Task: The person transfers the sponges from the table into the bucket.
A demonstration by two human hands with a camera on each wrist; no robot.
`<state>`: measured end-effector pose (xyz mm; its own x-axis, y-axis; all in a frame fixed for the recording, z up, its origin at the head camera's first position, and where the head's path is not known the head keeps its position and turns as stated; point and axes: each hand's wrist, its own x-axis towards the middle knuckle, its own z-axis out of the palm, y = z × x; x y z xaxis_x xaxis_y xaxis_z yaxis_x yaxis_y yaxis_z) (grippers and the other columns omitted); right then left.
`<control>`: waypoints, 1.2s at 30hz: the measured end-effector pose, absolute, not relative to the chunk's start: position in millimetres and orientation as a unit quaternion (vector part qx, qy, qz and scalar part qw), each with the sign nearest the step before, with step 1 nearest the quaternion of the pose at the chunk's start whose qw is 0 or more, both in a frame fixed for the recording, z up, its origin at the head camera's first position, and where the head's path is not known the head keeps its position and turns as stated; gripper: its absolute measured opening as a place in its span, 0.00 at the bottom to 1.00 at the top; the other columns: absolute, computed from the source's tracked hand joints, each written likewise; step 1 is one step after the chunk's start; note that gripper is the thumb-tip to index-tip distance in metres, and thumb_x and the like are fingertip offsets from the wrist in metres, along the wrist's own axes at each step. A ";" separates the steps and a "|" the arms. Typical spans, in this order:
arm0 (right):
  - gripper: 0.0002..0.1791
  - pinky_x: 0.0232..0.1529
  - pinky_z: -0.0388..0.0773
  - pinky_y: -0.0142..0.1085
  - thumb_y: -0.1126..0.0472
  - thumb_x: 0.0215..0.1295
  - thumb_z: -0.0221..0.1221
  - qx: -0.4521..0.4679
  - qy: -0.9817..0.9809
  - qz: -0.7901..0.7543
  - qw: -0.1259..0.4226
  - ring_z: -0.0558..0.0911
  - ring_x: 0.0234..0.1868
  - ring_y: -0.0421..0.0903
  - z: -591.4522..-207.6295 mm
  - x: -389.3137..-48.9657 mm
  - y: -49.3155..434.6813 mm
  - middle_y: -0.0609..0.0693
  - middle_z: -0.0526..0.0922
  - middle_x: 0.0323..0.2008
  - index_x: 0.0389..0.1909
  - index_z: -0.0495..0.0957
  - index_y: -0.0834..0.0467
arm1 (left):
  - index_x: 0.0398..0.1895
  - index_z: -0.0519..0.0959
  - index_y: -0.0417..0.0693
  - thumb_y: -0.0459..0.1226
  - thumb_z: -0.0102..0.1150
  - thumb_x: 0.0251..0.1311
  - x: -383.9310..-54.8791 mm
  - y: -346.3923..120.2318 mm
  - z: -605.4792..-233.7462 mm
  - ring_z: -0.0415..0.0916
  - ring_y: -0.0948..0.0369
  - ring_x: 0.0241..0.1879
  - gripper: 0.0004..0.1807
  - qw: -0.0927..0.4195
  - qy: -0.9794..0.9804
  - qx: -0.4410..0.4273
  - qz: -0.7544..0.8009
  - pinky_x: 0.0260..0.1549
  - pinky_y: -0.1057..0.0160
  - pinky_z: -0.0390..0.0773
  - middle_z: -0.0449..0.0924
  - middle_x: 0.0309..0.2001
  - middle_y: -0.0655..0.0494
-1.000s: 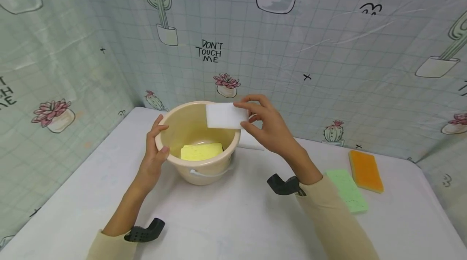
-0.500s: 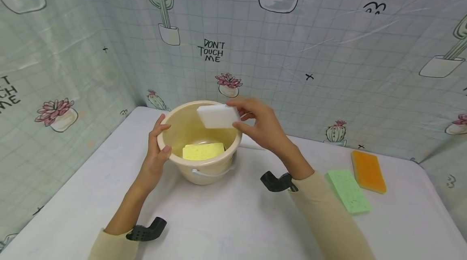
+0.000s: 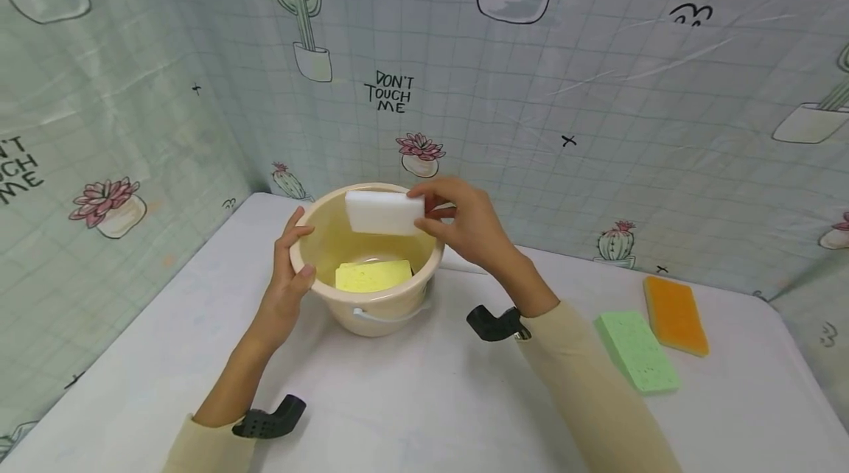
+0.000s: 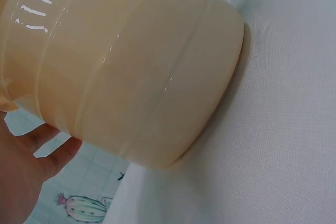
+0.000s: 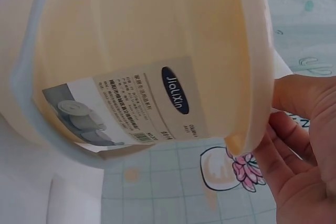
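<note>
A cream plastic bucket [image 3: 371, 311] with a pale handle stands on the white table. At its left rim my left hand [image 3: 283, 289] grips the edge, thumb on the near side; in the left wrist view the fingers [image 4: 60, 156] lie against the bucket wall. My right hand [image 3: 464, 226] pinches a white sponge block [image 3: 383, 213] by its right end, held over the bucket's mouth. Inside, on the bottom, lies a yellow sponge [image 3: 373, 276]. The right wrist view shows the right hand [image 5: 304, 166] beside the rim, the white block hidden behind the bucket wall.
A green sponge [image 3: 638, 352] and an orange sponge [image 3: 676, 315] lie side by side at the right of the table [image 3: 424, 399]. A printed cactus curtain [image 3: 517, 104] hangs behind and along both sides.
My right hand has moved left with the white sponge block, from the bucket's right rim to over its mouth. The left hand keeps its grip on the rim.
</note>
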<state>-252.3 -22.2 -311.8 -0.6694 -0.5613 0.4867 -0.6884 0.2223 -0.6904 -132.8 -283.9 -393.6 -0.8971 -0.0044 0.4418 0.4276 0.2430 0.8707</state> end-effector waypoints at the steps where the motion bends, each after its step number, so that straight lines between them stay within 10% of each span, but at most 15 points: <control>1: 0.19 0.43 0.80 0.36 0.70 0.54 0.67 0.400 -0.780 0.476 0.071 0.79 0.40 0.47 -312.6 -253.1 -23.0 0.51 0.78 0.37 0.48 0.80 0.58 | 0.69 0.50 0.49 0.37 0.39 0.64 -132.9 -283.9 -393.6 0.37 0.56 0.73 0.29 0.180 -0.768 -0.137 -0.599 0.64 0.65 0.56 0.31 0.75 0.64; 36: 0.12 0.41 0.77 0.32 0.64 0.54 0.68 0.340 -0.865 0.363 0.069 0.76 0.43 0.47 -312.2 -271.6 -49.9 0.51 0.77 0.44 0.40 0.81 0.59 | 0.68 0.51 0.49 0.39 0.40 0.65 -133.3 -279.2 -392.8 0.39 0.55 0.72 0.28 0.191 -0.783 -0.121 -0.579 0.63 0.68 0.57 0.32 0.75 0.64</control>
